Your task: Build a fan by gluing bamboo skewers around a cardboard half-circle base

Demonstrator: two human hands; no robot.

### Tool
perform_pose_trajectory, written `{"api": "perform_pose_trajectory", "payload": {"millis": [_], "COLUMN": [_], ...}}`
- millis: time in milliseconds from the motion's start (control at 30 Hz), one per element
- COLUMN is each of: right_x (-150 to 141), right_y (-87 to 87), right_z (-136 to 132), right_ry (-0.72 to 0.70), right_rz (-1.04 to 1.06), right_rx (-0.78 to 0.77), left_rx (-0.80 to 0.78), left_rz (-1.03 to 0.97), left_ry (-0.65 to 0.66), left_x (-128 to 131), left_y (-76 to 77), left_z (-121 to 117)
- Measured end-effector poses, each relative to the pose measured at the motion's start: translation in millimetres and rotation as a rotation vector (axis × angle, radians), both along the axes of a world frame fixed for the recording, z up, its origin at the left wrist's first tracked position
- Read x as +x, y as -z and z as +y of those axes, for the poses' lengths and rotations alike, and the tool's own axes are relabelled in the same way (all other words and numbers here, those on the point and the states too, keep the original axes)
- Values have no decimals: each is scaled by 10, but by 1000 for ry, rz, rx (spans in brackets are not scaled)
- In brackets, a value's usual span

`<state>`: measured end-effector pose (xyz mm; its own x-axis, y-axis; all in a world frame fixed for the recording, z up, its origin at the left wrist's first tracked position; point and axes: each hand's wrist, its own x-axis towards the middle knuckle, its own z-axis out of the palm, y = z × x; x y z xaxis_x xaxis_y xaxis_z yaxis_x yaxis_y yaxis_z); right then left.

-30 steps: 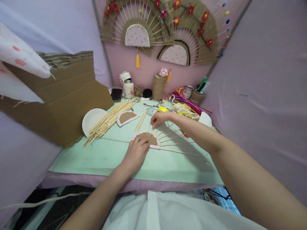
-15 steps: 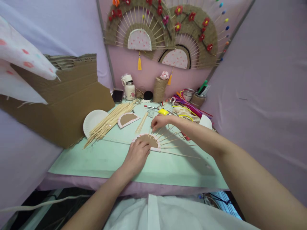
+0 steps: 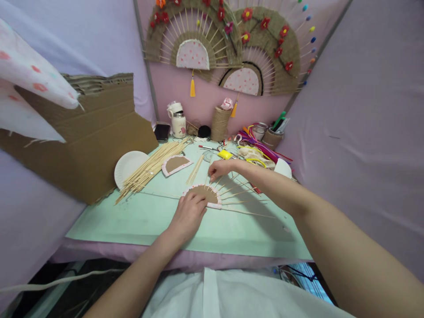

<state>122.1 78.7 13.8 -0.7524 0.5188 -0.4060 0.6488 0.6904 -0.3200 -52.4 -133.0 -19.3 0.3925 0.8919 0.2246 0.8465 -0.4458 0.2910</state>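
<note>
My left hand (image 3: 189, 213) lies over the lower left of a brown cardboard half-circle (image 3: 207, 193), its fingers bent together and holding it against the table. A pink-and-white cloth border (image 3: 214, 206) runs round that piece. Thin wooden sticks (image 3: 236, 192) fan out from its curved edge, mostly to the right. Above the curve, my right hand (image 3: 218, 169) is closed in a pinch on one of the sticks; its fingertips partly hide this stick. A second cloth-edged half-circle (image 3: 176, 164) lies farther back on the left.
A bundle of sticks (image 3: 152, 170) overlaps a white paper plate (image 3: 127, 165). Several loose sticks (image 3: 195, 170) lie nearby. At the back stand a bottle (image 3: 179, 124), a twine roll (image 3: 220, 123) and a pen holder (image 3: 273, 138). A cardboard sheet (image 3: 99, 141) leans left; finished fans (image 3: 195, 53) hang behind.
The view has tilted slightly, shifting the scene a little down. My right hand stays at the curved edge with its fingers slightly lower; my left hand keeps its place on the half-circle.
</note>
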Motion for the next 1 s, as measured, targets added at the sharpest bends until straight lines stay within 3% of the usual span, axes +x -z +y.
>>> {"api": "perform_pose_trajectory", "payload": {"millis": [267,1000], "right_x": [-2,-76], "right_y": [12,-96], "right_z": [12,-111], "right_ry": [4,-45], "right_rz": [-23,-111], "right_rx": [35,324], "left_rx": [2,24], "left_rz": [3,25], "left_ry": [5,7], "left_x": [-2,-4], "left_y": [9,29], "left_z": [2,-5]}}
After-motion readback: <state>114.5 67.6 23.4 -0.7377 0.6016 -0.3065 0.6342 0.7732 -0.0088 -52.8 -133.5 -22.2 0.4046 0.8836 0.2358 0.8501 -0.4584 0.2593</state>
